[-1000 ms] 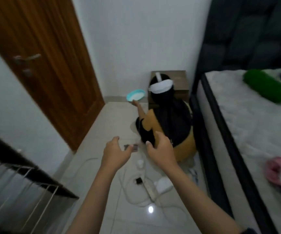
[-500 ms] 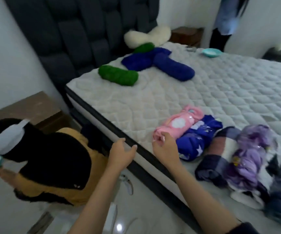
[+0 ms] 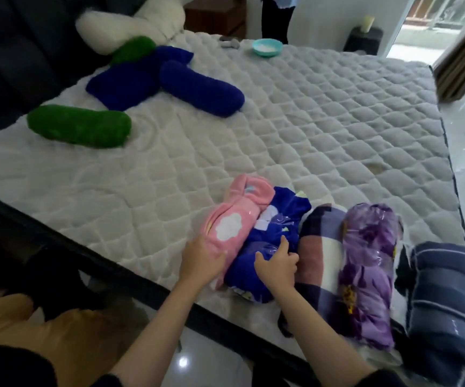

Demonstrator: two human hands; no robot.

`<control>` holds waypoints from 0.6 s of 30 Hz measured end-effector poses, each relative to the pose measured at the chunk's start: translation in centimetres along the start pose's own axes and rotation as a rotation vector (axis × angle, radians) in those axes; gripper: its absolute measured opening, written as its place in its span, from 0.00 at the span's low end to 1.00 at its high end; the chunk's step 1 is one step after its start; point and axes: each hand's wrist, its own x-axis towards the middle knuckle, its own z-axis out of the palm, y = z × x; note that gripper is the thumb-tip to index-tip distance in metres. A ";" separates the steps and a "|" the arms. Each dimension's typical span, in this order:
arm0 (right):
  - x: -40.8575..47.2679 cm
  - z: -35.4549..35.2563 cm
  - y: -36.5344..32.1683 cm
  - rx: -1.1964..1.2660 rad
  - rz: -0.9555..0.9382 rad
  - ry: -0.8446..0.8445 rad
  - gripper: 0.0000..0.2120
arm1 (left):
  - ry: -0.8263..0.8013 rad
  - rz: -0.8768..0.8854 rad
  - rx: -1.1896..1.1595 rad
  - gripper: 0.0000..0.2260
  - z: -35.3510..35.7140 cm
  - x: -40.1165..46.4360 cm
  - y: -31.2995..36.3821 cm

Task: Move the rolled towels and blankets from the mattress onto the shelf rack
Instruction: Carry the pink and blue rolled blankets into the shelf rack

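A row of rolled blankets lies along the near edge of the white quilted mattress: a pink roll, a blue starred roll, a plaid roll, a purple floral roll and a navy roll. My left hand rests against the near left side of the pink roll. With its fingers spread, my right hand lies on the blue starred roll. Neither roll is lifted. Further back lie a green towel roll, a blue towel roll and a cream roll. The shelf rack is out of view.
A person in a yellow top sits on the floor at the lower left, close to the bed's black frame. A teal bowl stands at the mattress's far edge. Another person stands beyond it. The dark padded headboard rises at left.
The view swung from the floor and door round to the mattress. Both hands went forward from mid-air onto the pink and blue starred rolls.
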 end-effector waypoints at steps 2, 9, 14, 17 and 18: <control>2.9 0.6 -0.3 -0.031 0.080 -0.017 0.44 | -0.033 -0.020 0.086 0.31 1.7 3.2 0.8; 8.8 2.7 0.3 -0.063 0.239 -0.090 0.52 | -0.140 -0.187 0.395 0.61 6.3 11.2 1.0; 10.2 2.6 0.9 0.014 0.203 -0.038 0.47 | -0.056 -0.210 0.411 0.49 6.9 13.1 0.7; 10.1 2.3 0.9 0.048 0.150 0.007 0.42 | 0.058 -0.153 0.330 0.37 6.5 12.5 0.6; 10.0 2.1 0.7 0.059 0.136 0.017 0.41 | 0.084 -0.154 0.288 0.35 6.3 12.0 0.6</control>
